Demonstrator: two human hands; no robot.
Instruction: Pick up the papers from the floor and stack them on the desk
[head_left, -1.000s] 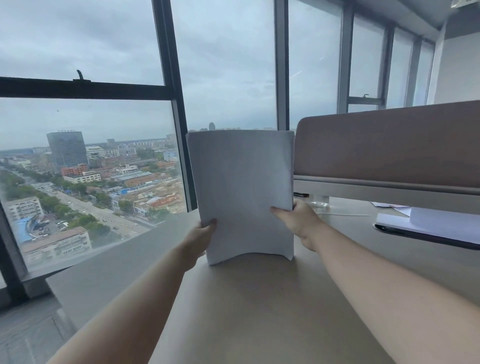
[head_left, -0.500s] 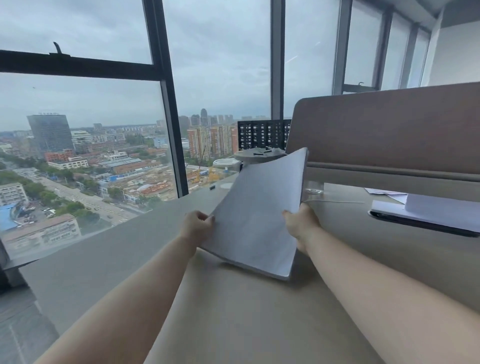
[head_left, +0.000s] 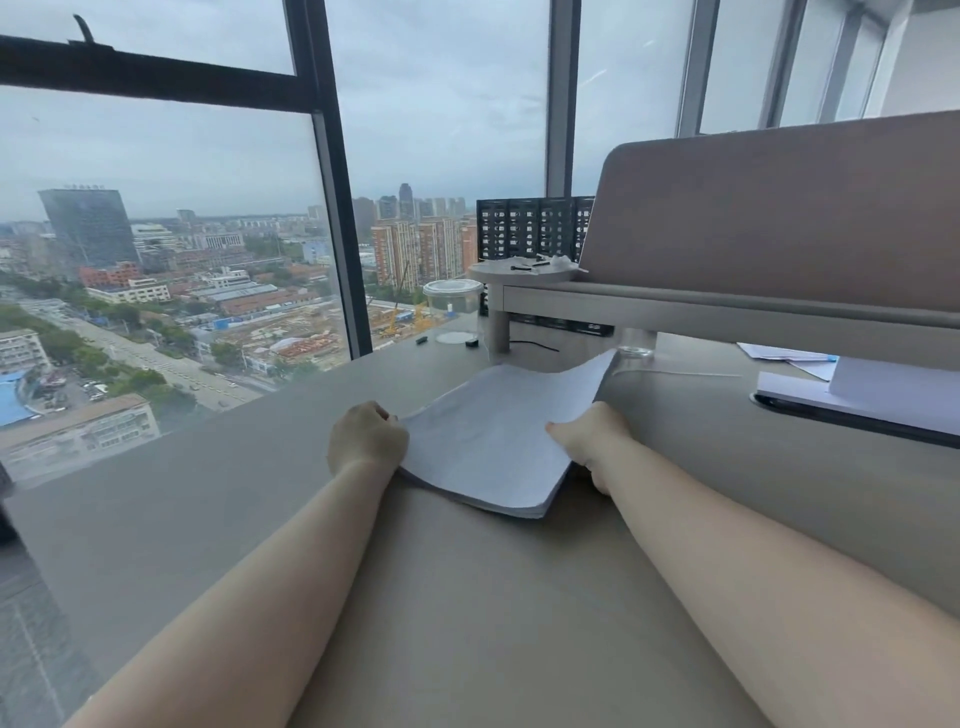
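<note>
A stack of white papers (head_left: 488, 431) lies almost flat on the grey desk (head_left: 467, 597), its far right corner still curled upward. My left hand (head_left: 366, 439) grips the stack's left edge with closed fingers. My right hand (head_left: 589, 441) holds the right edge, thumb on top and fingers underneath. Both forearms stretch across the desk toward the stack.
A brown partition panel (head_left: 779, 218) with a shelf stands behind the desk. A clear plastic tub (head_left: 453, 301) and a small round side table (head_left: 522, 273) sit near the window. More white sheets on a dark tablet (head_left: 857, 400) lie at right. Large windows (head_left: 156, 208) are at left.
The stack went from standing upright on its edge to tilted, and now lies nearly flat on the desk. Both hands came down with it.
</note>
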